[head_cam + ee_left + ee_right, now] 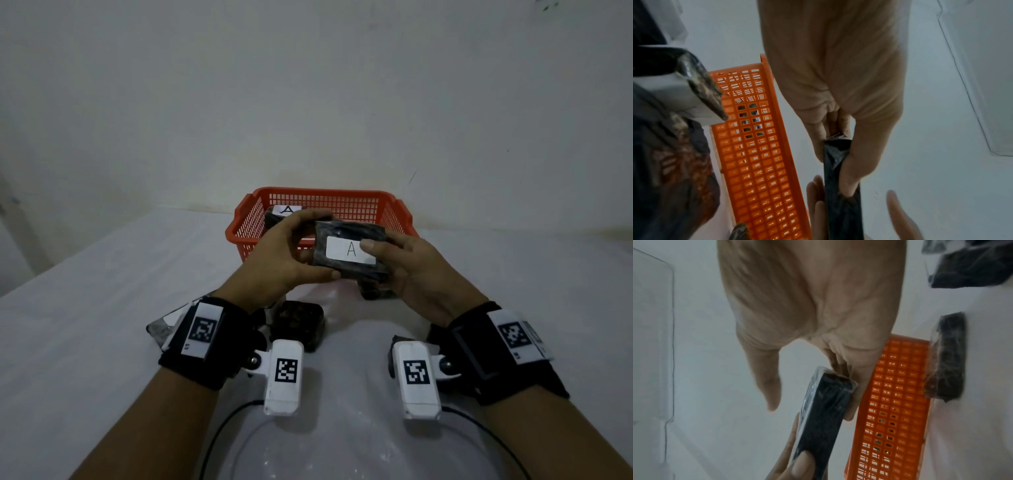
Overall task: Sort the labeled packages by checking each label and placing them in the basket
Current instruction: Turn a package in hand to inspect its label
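Note:
Both hands hold one dark wrapped package (349,251) just in front of the orange basket (325,200). Its white label, facing me, reads "A". My left hand (298,253) grips the package's left end between thumb and fingers. My right hand (397,260) holds the right end, thumb lying on the label. The left wrist view shows the package (840,178) edge-on beside the basket wall (756,146). In the right wrist view the package (824,418) is pinched by both hands. A second package labelled "A" (286,210) lies in the basket's left part.
Several dark packages lie on the white table (85,308): one square package (298,325) between my wrists, one (159,327) under my left wrist, one (373,291) below the held package. A white wall rises behind the basket.

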Demonstrator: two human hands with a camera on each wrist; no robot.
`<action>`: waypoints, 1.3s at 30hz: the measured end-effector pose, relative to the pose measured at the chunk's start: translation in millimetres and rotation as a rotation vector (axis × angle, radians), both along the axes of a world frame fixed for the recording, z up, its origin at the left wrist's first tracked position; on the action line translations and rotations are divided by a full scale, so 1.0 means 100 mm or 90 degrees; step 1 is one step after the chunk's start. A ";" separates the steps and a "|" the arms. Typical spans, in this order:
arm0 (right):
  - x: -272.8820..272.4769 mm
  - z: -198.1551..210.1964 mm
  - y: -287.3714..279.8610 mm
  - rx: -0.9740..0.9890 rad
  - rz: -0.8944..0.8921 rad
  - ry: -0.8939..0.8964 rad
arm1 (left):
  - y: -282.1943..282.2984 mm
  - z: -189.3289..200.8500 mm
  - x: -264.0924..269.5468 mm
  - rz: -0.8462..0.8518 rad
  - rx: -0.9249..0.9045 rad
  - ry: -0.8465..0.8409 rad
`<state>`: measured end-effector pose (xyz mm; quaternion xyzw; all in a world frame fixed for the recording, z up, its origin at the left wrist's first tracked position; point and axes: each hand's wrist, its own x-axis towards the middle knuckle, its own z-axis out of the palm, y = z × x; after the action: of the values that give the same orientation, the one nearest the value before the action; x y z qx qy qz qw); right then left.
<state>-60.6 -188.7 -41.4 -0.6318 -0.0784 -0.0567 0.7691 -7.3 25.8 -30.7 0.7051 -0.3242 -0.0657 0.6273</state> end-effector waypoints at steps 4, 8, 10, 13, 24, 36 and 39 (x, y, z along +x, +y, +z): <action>0.02 -0.04 -0.02 -0.036 -0.063 0.019 | -0.02 0.01 -0.03 -0.022 0.006 0.014; 0.00 -0.04 -0.02 -0.085 -0.063 0.001 | -0.05 -0.01 0.00 0.034 -0.023 0.015; 0.01 -0.03 0.01 -0.091 -0.067 0.000 | -0.05 -0.03 0.02 0.048 -0.021 0.006; 0.02 -0.04 0.02 -0.104 -0.107 -0.004 | -0.06 -0.03 0.03 0.043 -0.024 0.003; -0.05 0.02 0.00 -0.173 -0.106 0.011 | -0.07 -0.07 0.03 0.045 -0.033 0.038; -0.08 0.03 -0.01 -0.164 -0.145 -0.022 | -0.04 -0.03 0.03 0.030 -0.048 0.046; -0.10 0.07 0.00 -0.180 -0.178 -0.059 | -0.05 -0.02 0.01 0.015 -0.040 0.025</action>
<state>-70.6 -188.8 -34.6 -0.7348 -0.0327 -0.1803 0.6530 -6.4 20.5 -32.9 0.6874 -0.3053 -0.0620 0.6561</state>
